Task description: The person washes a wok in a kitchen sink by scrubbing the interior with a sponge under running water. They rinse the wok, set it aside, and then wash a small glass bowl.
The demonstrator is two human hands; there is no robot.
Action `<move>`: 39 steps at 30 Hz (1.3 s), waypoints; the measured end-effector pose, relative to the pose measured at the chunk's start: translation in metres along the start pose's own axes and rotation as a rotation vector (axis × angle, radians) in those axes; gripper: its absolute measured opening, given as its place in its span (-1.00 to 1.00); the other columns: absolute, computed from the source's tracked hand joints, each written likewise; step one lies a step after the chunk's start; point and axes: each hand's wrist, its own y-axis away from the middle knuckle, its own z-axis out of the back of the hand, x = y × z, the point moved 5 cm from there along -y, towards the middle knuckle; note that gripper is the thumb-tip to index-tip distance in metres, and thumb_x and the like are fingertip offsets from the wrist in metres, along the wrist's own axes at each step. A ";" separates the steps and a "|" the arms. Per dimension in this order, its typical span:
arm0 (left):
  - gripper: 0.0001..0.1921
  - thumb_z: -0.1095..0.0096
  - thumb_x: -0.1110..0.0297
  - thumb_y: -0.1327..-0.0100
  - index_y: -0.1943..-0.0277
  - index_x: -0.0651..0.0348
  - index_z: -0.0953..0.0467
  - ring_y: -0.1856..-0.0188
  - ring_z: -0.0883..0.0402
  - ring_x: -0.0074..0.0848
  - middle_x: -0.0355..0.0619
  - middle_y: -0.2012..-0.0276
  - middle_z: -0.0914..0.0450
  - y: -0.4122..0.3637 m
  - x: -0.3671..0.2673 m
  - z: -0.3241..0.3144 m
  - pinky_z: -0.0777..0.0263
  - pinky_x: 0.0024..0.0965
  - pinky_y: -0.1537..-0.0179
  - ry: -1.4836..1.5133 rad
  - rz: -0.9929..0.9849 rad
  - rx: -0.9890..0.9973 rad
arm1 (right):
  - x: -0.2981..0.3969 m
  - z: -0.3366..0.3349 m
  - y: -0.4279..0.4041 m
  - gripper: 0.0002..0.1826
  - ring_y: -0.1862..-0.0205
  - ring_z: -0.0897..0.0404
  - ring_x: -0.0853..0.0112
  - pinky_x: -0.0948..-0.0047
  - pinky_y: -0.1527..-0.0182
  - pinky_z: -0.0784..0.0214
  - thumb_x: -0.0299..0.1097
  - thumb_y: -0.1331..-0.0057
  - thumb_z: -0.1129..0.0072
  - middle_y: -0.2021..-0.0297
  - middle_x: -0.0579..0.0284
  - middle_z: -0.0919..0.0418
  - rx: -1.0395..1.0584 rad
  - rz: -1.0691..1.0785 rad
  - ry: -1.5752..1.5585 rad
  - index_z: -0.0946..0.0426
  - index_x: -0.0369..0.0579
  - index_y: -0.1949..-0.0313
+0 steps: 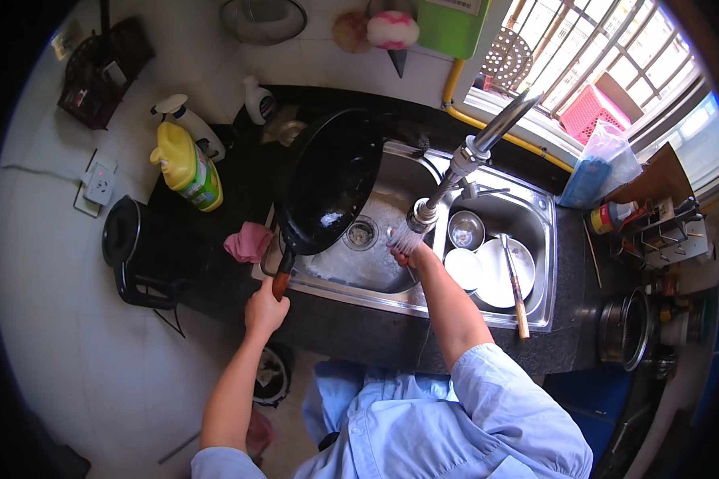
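Note:
My left hand (266, 308) is closed around the wooden handle (281, 284) of a black wok (332, 185). The wok is tilted over the left basin (389, 278) of a stainless-steel double sink. My right hand (408, 256) is in the water running from the faucet's spray head (421, 215). Its fingers are curled around a thin metal utensil (413, 274), mostly hidden by the hand and the water. Below them is the drain strainer (360, 233), with wet, foamy water around it.
In the right basin are a metal bowl (467, 230), a white bowl (463, 269), a white plate (491, 293) and a wooden-handled utensil (517, 293). A pink cloth (248, 242), yellow detergent jug (187, 170) and black kettle (150, 251) stand left. A utensil rack (665, 236) is right.

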 end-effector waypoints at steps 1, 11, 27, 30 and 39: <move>-0.67 -0.14 0.27 -0.01 0.14 0.13 -0.35 0.27 -0.55 0.06 0.17 0.37 -0.58 0.000 0.000 0.001 -0.41 -0.02 0.21 0.001 0.004 0.006 | -0.002 -0.006 0.001 -0.72 0.84 -0.28 0.49 0.64 0.86 0.03 -0.14 -0.30 0.07 0.70 0.17 -0.45 -0.001 -0.002 0.004 -0.39 -0.03 0.47; -0.66 -0.14 0.27 -0.01 0.13 0.13 -0.35 0.26 -0.54 0.06 0.17 0.38 -0.58 -0.002 -0.005 -0.001 -0.40 0.00 0.21 0.016 -0.028 -0.004 | 0.007 -0.015 0.014 -0.85 0.74 -0.39 0.54 0.66 0.77 0.10 -0.26 -0.32 0.03 0.61 0.22 -0.49 -0.231 0.097 0.237 -0.38 -0.05 0.25; -0.65 -0.14 0.28 -0.02 0.09 0.10 -0.34 0.29 -0.56 0.04 0.16 0.39 -0.58 0.003 0.000 -0.002 -0.43 -0.01 0.23 -0.047 -0.001 -0.025 | 0.040 0.068 0.178 -0.85 0.60 -0.59 0.34 0.37 0.63 -0.39 -0.55 -0.17 0.06 0.54 0.01 -0.56 -0.698 0.254 1.423 -0.43 -0.19 0.26; -0.63 -0.14 0.29 -0.03 0.06 0.09 -0.32 0.30 -0.57 0.03 0.16 0.39 -0.59 0.005 -0.007 -0.003 -0.43 -0.01 0.24 -0.085 -0.021 -0.034 | 0.019 0.086 0.167 -0.77 0.29 -0.58 0.08 0.18 0.21 -0.41 -0.43 -0.08 -0.10 0.43 -0.06 -0.58 -0.697 0.292 1.798 -0.48 -0.17 0.22; -0.64 -0.15 0.30 -0.05 0.08 0.14 -0.29 0.32 -0.57 0.04 0.17 0.41 -0.59 0.013 -0.004 -0.007 -0.42 0.00 0.25 -0.128 -0.010 -0.077 | 0.065 -0.071 0.247 -0.27 0.30 -0.53 0.37 0.42 0.23 -0.40 -0.23 -0.08 -0.31 0.00 0.01 -0.42 -0.436 0.953 1.109 -0.19 -0.01 -0.22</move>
